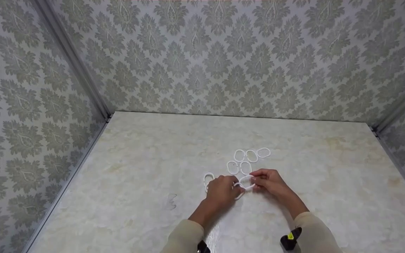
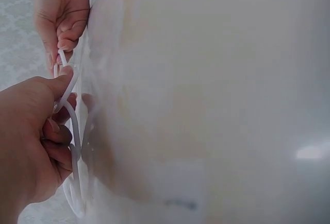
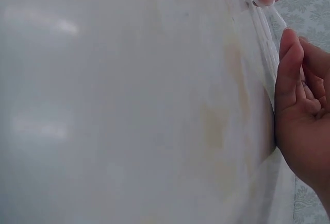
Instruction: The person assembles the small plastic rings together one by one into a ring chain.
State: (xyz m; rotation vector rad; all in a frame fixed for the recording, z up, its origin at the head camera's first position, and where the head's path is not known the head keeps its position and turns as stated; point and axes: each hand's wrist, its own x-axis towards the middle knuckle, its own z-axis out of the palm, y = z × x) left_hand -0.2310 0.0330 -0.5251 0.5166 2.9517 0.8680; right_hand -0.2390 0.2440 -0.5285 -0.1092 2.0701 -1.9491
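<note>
White ring [image 1: 247,188], pinched by our right fingers [image 1: 261,172], meets the linked rings [image 2: 76,126] our left fingers [image 1: 231,179] clamp, likely to steady both; other rings [image 1: 245,161] lie just beyond the fingers.

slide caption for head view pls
Left hand and right hand pinch white rings; five more rings lie farther back.

Fingers [image 1: 259,172] of the right hand [image 1: 272,184] hide part of a white ring [image 1: 248,188]; sleeves [image 1: 185,234] are cropped.
</note>
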